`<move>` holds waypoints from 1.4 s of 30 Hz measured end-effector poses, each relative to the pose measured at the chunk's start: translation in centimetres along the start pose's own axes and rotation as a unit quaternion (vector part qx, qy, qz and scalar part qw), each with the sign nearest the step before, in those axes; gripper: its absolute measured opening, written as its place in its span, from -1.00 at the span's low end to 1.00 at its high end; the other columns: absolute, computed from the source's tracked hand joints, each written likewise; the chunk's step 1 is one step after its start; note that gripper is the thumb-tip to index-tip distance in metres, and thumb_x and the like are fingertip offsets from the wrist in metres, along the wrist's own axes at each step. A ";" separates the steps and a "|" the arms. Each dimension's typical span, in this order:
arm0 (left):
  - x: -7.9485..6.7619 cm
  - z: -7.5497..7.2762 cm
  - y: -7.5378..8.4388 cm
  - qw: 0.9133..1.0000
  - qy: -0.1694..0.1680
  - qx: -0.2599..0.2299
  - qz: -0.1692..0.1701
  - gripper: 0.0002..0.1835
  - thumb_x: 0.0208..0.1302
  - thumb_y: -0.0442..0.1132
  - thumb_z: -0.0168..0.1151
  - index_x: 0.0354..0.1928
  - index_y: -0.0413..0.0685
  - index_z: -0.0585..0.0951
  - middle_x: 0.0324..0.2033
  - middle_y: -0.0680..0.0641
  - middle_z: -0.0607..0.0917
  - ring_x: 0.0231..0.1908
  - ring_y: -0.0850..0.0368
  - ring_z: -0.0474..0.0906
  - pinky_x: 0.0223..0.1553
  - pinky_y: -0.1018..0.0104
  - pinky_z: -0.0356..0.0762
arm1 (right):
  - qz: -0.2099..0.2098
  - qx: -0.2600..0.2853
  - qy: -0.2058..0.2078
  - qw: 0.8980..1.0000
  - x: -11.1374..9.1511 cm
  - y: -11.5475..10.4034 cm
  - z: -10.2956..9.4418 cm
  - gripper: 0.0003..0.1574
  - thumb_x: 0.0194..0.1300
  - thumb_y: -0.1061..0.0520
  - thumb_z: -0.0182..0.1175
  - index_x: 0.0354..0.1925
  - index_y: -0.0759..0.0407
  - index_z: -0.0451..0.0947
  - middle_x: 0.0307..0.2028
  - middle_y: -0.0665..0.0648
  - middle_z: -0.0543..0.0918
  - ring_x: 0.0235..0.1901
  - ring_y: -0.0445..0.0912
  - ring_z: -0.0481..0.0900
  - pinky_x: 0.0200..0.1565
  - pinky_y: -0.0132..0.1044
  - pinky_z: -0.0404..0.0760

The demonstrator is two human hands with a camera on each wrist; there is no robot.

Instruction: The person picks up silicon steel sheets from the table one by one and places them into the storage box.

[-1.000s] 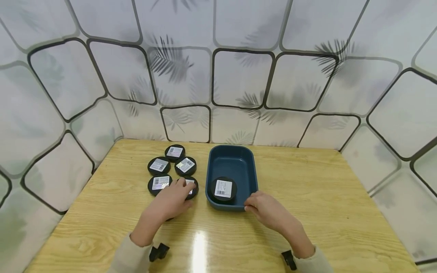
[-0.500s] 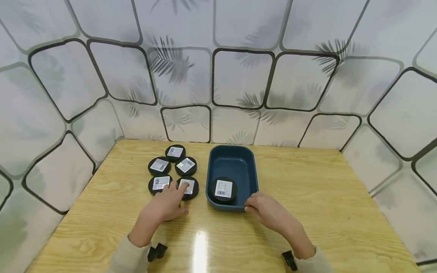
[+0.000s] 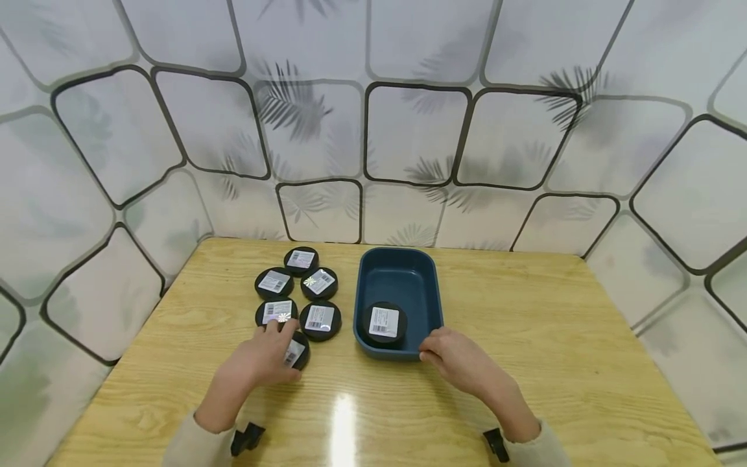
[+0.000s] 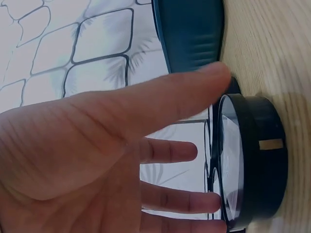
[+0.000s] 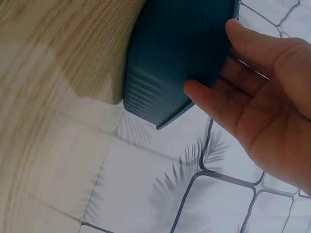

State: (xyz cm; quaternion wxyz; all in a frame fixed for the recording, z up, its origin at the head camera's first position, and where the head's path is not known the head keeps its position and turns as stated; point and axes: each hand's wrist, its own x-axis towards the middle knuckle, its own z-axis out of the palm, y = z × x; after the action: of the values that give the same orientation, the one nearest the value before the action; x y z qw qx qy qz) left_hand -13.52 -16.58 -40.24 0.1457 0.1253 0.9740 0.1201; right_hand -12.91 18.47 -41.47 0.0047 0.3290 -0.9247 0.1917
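The left hand (image 3: 255,364) is loose, its thumb and fingers straight, reaching around a thick black disc (image 3: 297,351). I cannot tell if they touch it. The right hand (image 3: 454,358) pinches the rim of a deep blue tray (image 3: 397,272) at its near right corner. One labelled disc (image 3: 384,322) lies inside the tray's near end. Five other discs (image 3: 320,319) lie left of the tray, toward the back left corner of the wooden bench (image 3: 525,305).

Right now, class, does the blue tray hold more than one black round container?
No: the head view shows a single black round container inside the blue tray.
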 end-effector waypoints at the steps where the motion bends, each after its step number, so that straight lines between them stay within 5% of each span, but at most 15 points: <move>1: 0.0 0.0 0.0 1.000 -0.003 0.003 -0.002 -0.11 -0.09 -0.03 0.61 0.26 -0.11 0.35 0.03 -0.40 0.47 0.03 -0.38 0.45 -0.23 -0.22 0.56 | 0.002 0.000 0.001 1.000 -0.1 0.0 0.0 -0.93 0.30 0.26 0.28 -0.30 0.17 0.72 -0.42 -0.06 0.61 -0.35 -0.18 0.55 -0.27 -0.31 0.58; 12: 0.6 0.0 0.2 1.000 -0.004 0.010 -0.016 -0.16 -0.07 -0.11 0.61 0.24 -0.14 0.37 -0.02 -0.40 0.42 -0.06 -0.32 0.43 -0.29 -0.17 0.58 | 0.014 0.008 -0.002 1.000 -0.6 0.0 -0.2 -0.90 0.33 0.25 0.26 -0.31 0.14 0.70 -0.41 -0.10 0.59 -0.35 -0.22 0.51 -0.29 -0.32 0.56; 28: 0.4 0.4 0.1 0.998 -0.004 0.044 -0.051 -0.07 -0.07 0.02 0.59 0.32 -0.13 0.35 0.02 -0.43 0.45 -0.03 -0.35 0.47 -0.26 -0.17 0.57 | 0.009 0.012 -0.010 1.000 -0.1 0.0 -0.1 -0.91 0.33 0.25 0.26 -0.28 0.16 0.71 -0.39 -0.06 0.61 -0.34 -0.19 0.55 -0.27 -0.33 0.58; 42: 0.3 0.7 0.2 0.998 0.004 0.046 -0.038 -0.05 -0.07 0.06 0.58 0.32 -0.16 0.33 0.07 -0.53 0.46 0.03 -0.47 0.47 -0.22 -0.23 0.57 | 0.009 0.011 -0.012 1.000 0.0 -0.1 -0.2 -0.91 0.32 0.24 0.27 -0.26 0.19 0.72 -0.37 -0.02 0.64 -0.32 -0.14 0.59 -0.25 -0.30 0.60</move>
State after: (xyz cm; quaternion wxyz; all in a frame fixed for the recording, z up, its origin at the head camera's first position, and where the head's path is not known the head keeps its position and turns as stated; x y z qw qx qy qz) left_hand -13.57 -16.18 -40.94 0.1409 0.0944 0.9830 0.0702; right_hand -12.85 18.52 -41.29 -0.0119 0.3225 -0.9255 0.1982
